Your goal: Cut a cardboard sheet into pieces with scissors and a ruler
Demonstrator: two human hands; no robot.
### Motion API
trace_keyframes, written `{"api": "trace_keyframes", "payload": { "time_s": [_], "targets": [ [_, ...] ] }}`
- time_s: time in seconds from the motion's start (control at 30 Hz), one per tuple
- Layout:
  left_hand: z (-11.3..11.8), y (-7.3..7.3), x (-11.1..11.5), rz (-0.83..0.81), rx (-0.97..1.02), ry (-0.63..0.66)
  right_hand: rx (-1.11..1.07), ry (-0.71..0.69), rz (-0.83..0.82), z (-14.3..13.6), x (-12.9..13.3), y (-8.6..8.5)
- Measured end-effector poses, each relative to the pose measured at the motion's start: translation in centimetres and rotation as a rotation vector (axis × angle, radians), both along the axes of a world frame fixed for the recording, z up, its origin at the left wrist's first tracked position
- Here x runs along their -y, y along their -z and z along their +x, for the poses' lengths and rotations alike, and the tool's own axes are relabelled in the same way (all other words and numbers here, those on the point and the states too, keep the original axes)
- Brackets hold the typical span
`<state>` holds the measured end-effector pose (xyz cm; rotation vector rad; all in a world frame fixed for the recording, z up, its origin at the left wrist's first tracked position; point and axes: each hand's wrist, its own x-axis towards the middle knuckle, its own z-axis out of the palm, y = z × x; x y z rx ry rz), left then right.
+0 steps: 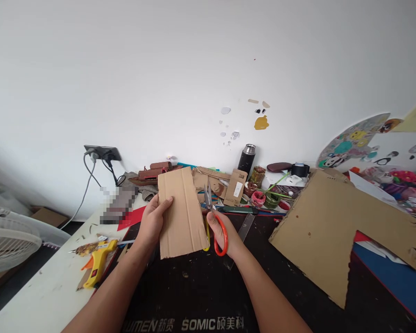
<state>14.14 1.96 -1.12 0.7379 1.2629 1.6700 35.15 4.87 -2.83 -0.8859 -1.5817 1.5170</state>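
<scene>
A roughly rectangular piece of brown cardboard [180,217] with vertical crease lines is held up over the dark mat. My left hand [154,218] grips its left edge, the thumb lying on the front face and the fingers hidden behind. To the right of the piece, my right hand [225,231] is closed round the orange-handled scissors [221,249]. Their blades point up beside the cardboard's right edge and look slightly parted. Part of a yellow handle shows between the cardboard and my right hand.
A yellow glue gun [99,263] lies on the white table [45,296] at left, near a white fan [12,236]. A large cardboard sheet [319,226] covers the right side. Behind are a black flask [247,159], paint jars [258,198] and a metal ruler [246,226].
</scene>
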Motion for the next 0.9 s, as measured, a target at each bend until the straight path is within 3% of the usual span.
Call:
{"api": "trace_keyframes", "payload": {
  "time_s": [0.1,0.43,0.9],
  "targets": [
    [0.0,0.1,0.0,0.019,-0.038,0.014,0.025,-0.031,0.067,0.1,0.0,0.3],
    [0.0,0.6,0.1,0.058,-0.24,0.022,0.269,0.049,0.279,0.4,0.3,1.5],
    [0.2,0.0,0.3,0.01,-0.304,0.004,0.257,0.045,0.266,0.4,0.4,1.9]
  ]
}}
